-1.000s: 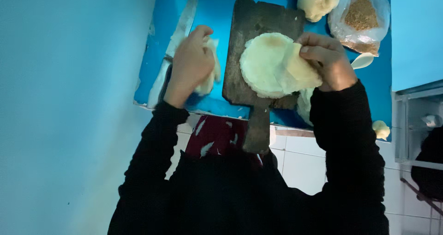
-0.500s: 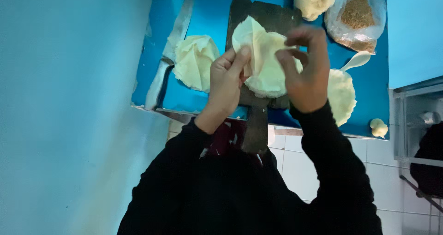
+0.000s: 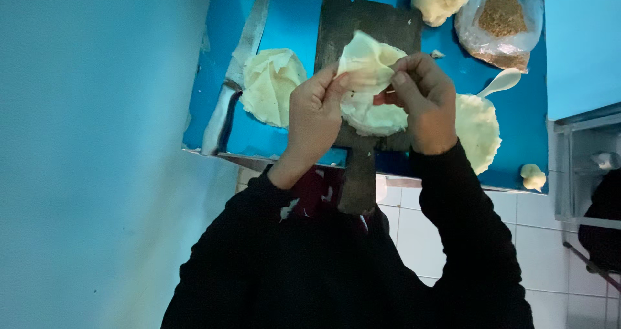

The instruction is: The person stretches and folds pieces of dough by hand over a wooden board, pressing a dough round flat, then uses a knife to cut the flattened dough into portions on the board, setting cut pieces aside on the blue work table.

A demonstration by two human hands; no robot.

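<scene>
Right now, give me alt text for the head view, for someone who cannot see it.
Both hands, left hand and right hand, pinch a pale dough round above a dark wooden board on a blue table. A stack of dough rounds lies left; a bag of filling lies upper right.

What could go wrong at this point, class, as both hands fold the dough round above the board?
1. The thin dough round is pinched between the left hand and right hand; it may tear.
2. The board has its handle past the table edge; a knock could tip it.
3. A small dough piece near that edge could roll off.
</scene>
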